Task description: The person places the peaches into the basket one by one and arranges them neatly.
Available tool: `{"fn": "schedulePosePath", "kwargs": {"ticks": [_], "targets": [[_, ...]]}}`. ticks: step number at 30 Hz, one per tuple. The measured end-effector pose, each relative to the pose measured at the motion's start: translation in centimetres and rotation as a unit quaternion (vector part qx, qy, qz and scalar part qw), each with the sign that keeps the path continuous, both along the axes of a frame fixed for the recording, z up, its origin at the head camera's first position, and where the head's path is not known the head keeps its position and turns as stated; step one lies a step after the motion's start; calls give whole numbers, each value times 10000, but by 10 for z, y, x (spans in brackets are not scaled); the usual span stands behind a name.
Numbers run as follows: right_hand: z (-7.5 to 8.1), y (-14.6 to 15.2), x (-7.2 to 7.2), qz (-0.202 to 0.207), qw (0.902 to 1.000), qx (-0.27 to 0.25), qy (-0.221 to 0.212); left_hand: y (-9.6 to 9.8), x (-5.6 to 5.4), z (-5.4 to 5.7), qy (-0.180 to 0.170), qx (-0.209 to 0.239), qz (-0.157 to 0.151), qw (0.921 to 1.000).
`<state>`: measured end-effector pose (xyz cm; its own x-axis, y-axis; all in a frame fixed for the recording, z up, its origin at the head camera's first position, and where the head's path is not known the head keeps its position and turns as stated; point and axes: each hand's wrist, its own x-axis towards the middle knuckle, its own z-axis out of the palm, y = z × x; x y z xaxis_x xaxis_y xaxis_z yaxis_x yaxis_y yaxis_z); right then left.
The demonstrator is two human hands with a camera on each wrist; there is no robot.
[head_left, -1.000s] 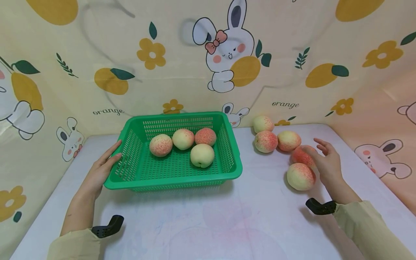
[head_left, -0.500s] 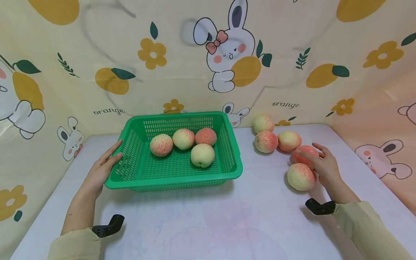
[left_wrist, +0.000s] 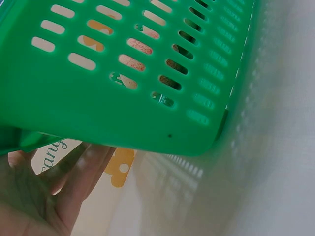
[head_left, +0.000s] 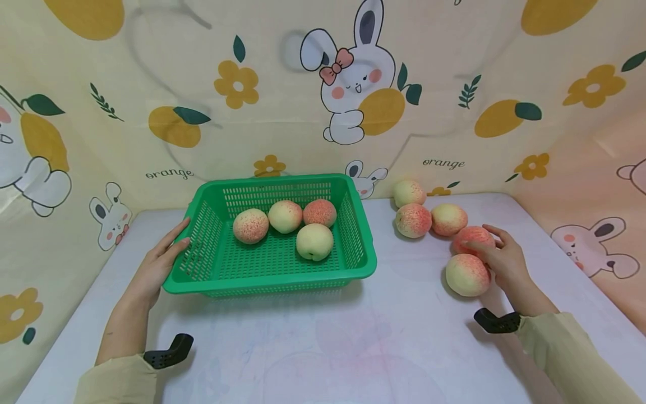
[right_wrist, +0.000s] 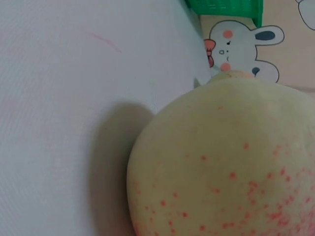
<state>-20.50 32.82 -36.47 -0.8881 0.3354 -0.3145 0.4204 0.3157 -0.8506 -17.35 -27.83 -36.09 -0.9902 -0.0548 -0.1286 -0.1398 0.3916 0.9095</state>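
Note:
At the left, my left hand [head_left: 153, 266] holds the end rim of a green plastic basket [head_left: 272, 283]. In the left wrist view, the fingers [left_wrist: 81, 182] reach up against the basket's outer side below its rim. Several peaches lie inside the basket, among them a pale peach [head_left: 314, 242] and a redder peach [head_left: 319, 212]. On the right, my right hand [head_left: 507, 261] grips a red peach [head_left: 471, 238], thumb on its near side and fingers round its far side. A pale peach with a red blush [head_left: 467, 275] sits just in front and fills much of the right wrist view.
Behind the gripped peach lie a yellow-red peach [head_left: 449, 219], a red speckled peach [head_left: 413, 220] and a pale peach [head_left: 409, 193]. All rest on the white tabletop [head_left: 323, 342]. A printed cloth [head_left: 272, 84] hangs behind the table.
My right hand has moved slightly left and down onto the red peach, and its fingers have closed round it. The left hand and basket stay where they were.

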Motion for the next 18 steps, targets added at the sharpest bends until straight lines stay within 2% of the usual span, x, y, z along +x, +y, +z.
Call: {"fn": "schedulePosePath", "kwargs": {"ticks": [7, 14, 18], "targets": [[0, 4, 3, -89, 9997, -211, -9, 0, -1, 0, -35, 7, -21, 10000], [1, 8, 4, -189, 9986, -194, 451, 0, -1, 0, -29, -13, -47, 10000], [5, 10, 4, -232, 9979, -297, 518, 0, -1, 0, -5, 40, -42, 10000]]}}
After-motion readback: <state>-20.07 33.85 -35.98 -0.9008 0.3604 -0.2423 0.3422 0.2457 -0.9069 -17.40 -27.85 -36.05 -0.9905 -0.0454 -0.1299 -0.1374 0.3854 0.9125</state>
